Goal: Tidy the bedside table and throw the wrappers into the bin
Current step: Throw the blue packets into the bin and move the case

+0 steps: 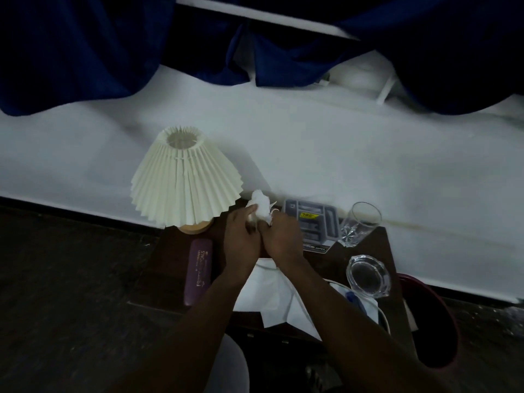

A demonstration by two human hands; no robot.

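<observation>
A crumpled white wrapper is held up between both hands just right of the lamp, close to the lower edge of its pleated shade. The left hand has its fingers curled round the near side of the wad; the right hand presses in from the other side with fingers bent onto it. The two hands touch each other, backs toward the camera, so how tightly the fingertips close is hard to make out in the dim light.

Under the wrists, nearer than the lamp, a flat white paper sheet lies on the dark bedside table. A purple case lies just in front of the lamp base. Farther right of the lamp sit a grey blister pack, then a drinking glass standing upright, with a glass ashtray in front of it. A dark red bin stands beyond the table's right edge, farthest from the lamp.
</observation>
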